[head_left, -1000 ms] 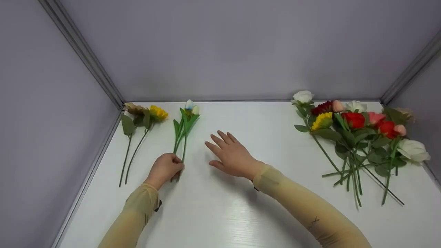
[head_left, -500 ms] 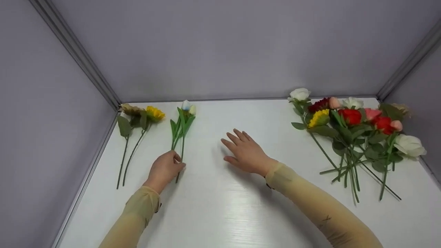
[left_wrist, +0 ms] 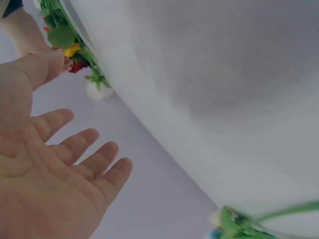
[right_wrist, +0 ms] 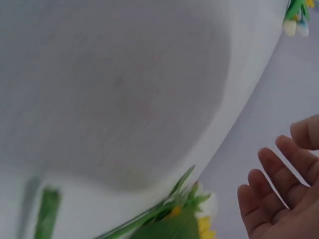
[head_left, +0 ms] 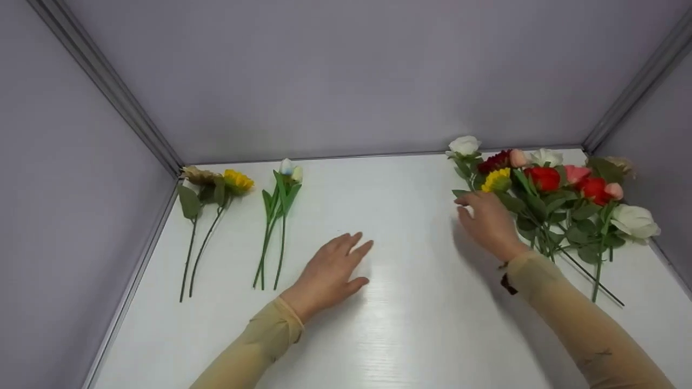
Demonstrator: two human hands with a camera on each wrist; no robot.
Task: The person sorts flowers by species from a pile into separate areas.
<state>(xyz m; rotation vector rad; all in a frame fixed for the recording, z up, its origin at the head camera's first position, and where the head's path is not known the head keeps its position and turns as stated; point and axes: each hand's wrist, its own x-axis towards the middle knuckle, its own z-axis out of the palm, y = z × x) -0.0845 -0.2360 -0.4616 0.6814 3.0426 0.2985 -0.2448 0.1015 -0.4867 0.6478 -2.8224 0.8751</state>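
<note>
My left hand (head_left: pixel 328 274) hovers over the middle of the white table, fingers spread and holding nothing. To its left lie tulips (head_left: pixel 282 197) with white and bluish heads, their stems side by side and apart from the hand. At the right, my right hand (head_left: pixel 486 222) is over the left edge of a flower pile, close to a yellow sunflower (head_left: pixel 496 180) and the stem of a white rose (head_left: pixel 464 146). Its fingers look loosely bent in the right wrist view, with nothing between them. Part of the pile's stems is hidden behind this hand and forearm.
At the far left lie a beige flower (head_left: pixel 199 175) and another sunflower (head_left: pixel 238 181), stems toward me. Red roses (head_left: pixel 543 179), a large white rose (head_left: pixel 635 220) and several other flowers overlap on the right. Grey walls (head_left: pixel 346 81) border the table's back and sides.
My left hand has let go of the tulip stems and moved right. The right hand has travelled from mid-table to the flower pile. The view has shifted slightly.
</note>
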